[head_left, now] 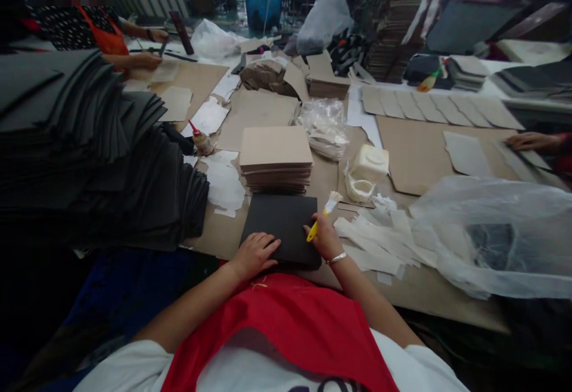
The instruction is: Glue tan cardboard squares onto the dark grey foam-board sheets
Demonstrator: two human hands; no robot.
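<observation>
1. I'm viewing a wide table (429, 296) whose smooth brown cardboard covering is disappearing under clutter.
2. Beyond it, a co-worker (71, 28) in dotted cloth is standing at upper left, partly hidden; another person's hand (529, 140) is reaching in at right, the body cut off.
3. A slumping pile of dark sheets (67, 159) is blocking the left side and running out of view.
4. A crumpled, see-through plastic bag (447, 231) is spreading at right; I'm failing to make out the dark thing inside.
5. The flat, matte black panel (279, 216) is lying at the table's near edge, just before a squared stack of tan boards (277, 148).
6. The left hand (255, 252) is resting palm-down on the panel, clasping nothing, partly covering its near left corner.
7. The right hand (325, 238) is grasping a brush at the panel's right edge, near torn pale strips (379, 249).
8. A whitish plastic container (375, 159) is sitting farther right.
9. A red-tipped bottle (203, 142) is standing left of the boards.
10. The brush (325, 213), yellow-handled, is pointing its pale bristles away from me; fingers are hiding some of the handle.
</observation>
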